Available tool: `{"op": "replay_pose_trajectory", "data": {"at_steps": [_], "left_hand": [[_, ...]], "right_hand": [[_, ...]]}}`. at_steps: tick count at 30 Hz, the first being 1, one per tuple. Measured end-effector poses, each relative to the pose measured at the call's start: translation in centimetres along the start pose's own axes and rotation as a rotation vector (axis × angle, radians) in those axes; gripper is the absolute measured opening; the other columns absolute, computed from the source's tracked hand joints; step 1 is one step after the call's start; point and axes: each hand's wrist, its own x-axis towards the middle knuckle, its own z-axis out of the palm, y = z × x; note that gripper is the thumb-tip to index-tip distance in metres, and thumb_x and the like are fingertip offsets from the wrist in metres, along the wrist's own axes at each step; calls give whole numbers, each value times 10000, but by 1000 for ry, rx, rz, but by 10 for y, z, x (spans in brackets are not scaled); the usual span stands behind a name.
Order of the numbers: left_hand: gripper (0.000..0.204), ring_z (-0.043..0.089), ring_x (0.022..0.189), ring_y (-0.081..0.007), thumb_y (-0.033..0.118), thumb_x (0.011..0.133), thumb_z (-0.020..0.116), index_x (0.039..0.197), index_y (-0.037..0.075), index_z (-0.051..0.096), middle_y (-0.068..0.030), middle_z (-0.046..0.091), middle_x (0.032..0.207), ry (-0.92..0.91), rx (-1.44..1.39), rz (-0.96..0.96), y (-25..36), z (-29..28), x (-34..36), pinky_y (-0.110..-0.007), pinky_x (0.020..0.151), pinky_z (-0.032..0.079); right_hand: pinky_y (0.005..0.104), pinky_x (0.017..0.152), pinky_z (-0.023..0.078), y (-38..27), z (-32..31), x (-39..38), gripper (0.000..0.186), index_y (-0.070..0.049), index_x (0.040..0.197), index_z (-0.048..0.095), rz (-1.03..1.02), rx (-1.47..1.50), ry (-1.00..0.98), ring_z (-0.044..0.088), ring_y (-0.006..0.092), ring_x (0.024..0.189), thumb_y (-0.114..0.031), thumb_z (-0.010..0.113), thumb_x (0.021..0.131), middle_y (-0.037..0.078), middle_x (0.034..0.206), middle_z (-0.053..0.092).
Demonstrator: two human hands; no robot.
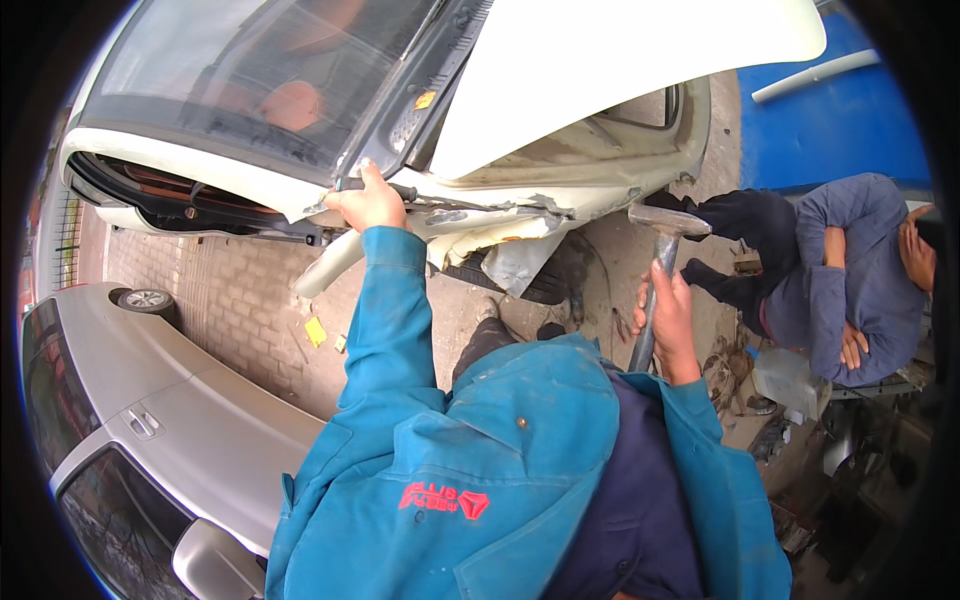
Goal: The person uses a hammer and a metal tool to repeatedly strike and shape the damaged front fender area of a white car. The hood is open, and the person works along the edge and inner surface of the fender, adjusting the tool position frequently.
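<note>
My right hand (672, 315) is wrapped round the metal handle of a hammer (668, 222), whose head is raised at the right of the damaged car front. Ahead and to the left, my left hand (370, 203) is closed round a dark-handled rod tool (400, 191). Its thin shaft seems to run right along the torn edge of the white car body (480, 190); its exact kind and tip I cannot make out. Chipped paint and bent metal show below the raised white hood (620, 70). A torn pale panel piece (520, 262) hangs over the tyre.
A silver car (190, 390) stands behind at the left. To the right sits a person in a dark top (860, 270), arms folded, near a blue panel (830, 120). Clutter and a clear plastic container (787, 377) lie at the lower right. A yellow scrap (316, 331) is on the paving.
</note>
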Motion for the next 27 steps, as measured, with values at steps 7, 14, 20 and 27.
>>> {"op": "replay_pose_trajectory", "data": {"at_steps": [7,14,20,27], "left_hand": [[627,694,1044,-263,202,1021,783,1433,-80,403,-233,638,1287,-91,-170,38,2,-11,-1,-395,919,589],[465,661,955,-221,200,1075,733,1356,-26,439,-172,617,1180,50,-212,179,29,-21,-5,-363,814,582],[412,605,831,-149,118,1065,721,1322,16,415,-135,582,1112,-64,-349,479,51,-31,-57,-301,716,554],[440,609,796,-112,94,1059,731,1335,64,390,-147,642,1090,-305,-445,690,51,-11,-113,-259,736,562]], "right_hand": [[285,404,455,0,5,-2,387,-65,1098,528,-2,6,22,538,98,470,-441,613,1135,24,754,559],[281,410,457,5,1,-1,404,-61,1105,538,26,13,48,546,96,479,-457,613,1133,21,762,560],[283,406,456,4,-1,-1,413,-59,1103,546,27,21,41,550,99,479,-465,619,1126,26,774,567],[288,398,453,3,-6,-2,397,-62,1116,535,22,26,8,543,101,474,-451,612,1132,26,767,560]]}}
